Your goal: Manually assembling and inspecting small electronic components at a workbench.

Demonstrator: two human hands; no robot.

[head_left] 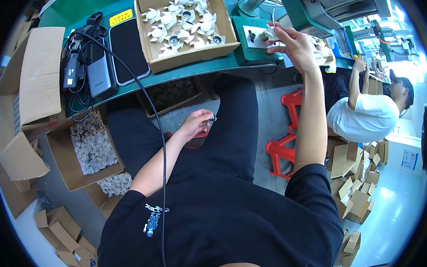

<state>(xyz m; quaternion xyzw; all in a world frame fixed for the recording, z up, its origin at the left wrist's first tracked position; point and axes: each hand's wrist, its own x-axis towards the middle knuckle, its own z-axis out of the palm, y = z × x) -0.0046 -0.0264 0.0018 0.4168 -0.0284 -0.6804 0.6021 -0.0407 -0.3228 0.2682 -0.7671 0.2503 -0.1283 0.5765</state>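
My right hand [295, 50] reaches up to the green press [246, 57] and pinches a small white fan wheel [272, 33] between thumb and fingers. The fan wheel is at the pale plate on the press base, beside a dark round fitting [252, 37]. Whether it rests on the plate, I cannot tell. Above my lap, my left hand [194, 125] is closed in a pinch on a small dark, shiny piece [212, 118], mostly hidden by the fingertips. Left of the press, an open cardboard box [192, 54] holds several white fan wheels [182, 19].
Left of the box lie a dark-screened device [128, 50], a grey power bank [101, 78] and cables. A black cable [164, 179] crosses in front of my body. Cartons of small pale parts [92, 143] stand lower left. Red stools [281, 154] and a co-worker [364, 115] are at right.
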